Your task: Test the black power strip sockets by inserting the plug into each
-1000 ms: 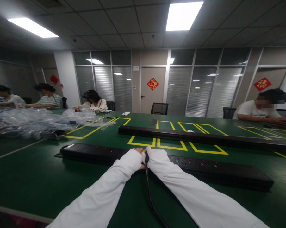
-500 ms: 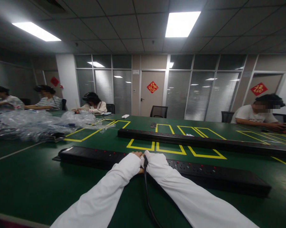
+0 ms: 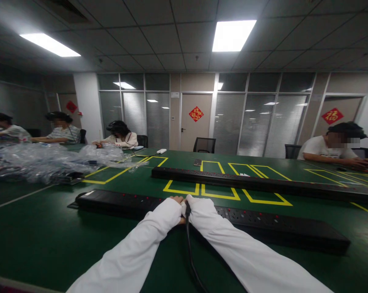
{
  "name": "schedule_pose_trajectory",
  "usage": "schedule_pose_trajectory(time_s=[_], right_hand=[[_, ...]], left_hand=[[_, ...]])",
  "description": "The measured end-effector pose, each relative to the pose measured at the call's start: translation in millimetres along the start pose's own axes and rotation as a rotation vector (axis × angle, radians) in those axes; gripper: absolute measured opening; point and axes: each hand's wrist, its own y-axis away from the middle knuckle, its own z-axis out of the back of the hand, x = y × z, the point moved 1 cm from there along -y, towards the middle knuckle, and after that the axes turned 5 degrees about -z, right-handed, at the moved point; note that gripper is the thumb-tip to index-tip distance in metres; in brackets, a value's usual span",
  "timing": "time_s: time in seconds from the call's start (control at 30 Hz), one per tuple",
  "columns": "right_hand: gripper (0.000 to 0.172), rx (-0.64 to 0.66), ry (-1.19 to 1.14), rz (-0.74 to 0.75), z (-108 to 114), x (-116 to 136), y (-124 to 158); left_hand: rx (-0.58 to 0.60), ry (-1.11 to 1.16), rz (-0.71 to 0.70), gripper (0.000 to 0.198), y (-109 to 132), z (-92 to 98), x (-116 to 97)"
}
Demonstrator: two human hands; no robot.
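A long black power strip [image 3: 113, 200] with red switches lies across the near part of the table. My left hand [image 3: 178, 200] is wrapped over the strip's middle, its fingers mostly covered by the white sleeve and by its own back. Close beside it, my right hand [image 3: 190, 199] is closed on a black plug [image 3: 188, 209] pressed against the strip's sockets. From the plug, a black cord [image 3: 190, 254] runs down toward me between my forearms. Whether the plug's pins sit fully in a socket is hidden.
Farther back on the green table [image 3: 37, 236], a second long power strip [image 3: 233, 179] lies across yellow tape outlines [image 3: 184, 191]. Clear plastic bags [image 3: 46, 162] are heaped at the left. Several people sit around the far side, with an office chair [image 3: 204, 145] opposite.
The view has tilted up very slightly. Both hands, the plug and the strip keep the same places relative to one another.
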Motion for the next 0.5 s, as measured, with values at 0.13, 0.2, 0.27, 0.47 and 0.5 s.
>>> schedule_pose_trajectory(time_s=[0.13, 0.2, 0.27, 0.47, 0.5], right_hand=[[0.029, -0.032, -0.013, 0.021, 2.4, 0.6, 2.9], [0.029, -0.042, -0.004, 0.018, 2.3, 0.9, 3.2], [0.028, -0.031, 0.005, 0.018, 1.7, 1.2, 2.4], [0.030, -0.013, -0.007, 0.017, 1.0, 1.0, 0.8], [0.031, -0.023, -0.011, 0.014, 1.0, 1.0, 1.3]], left_hand=[[-0.023, 0.001, -0.006, 0.049, -1.2, -2.8, 1.4], [-0.024, -0.001, -0.012, 0.051, -1.7, -4.9, 2.4], [-0.008, -0.005, -0.015, 0.052, -2.1, -6.7, 3.1], [-0.030, -0.013, -0.008, 0.052, -1.4, -4.1, 2.3], [-0.021, -0.014, -0.006, 0.055, -1.3, -3.4, 1.9]])
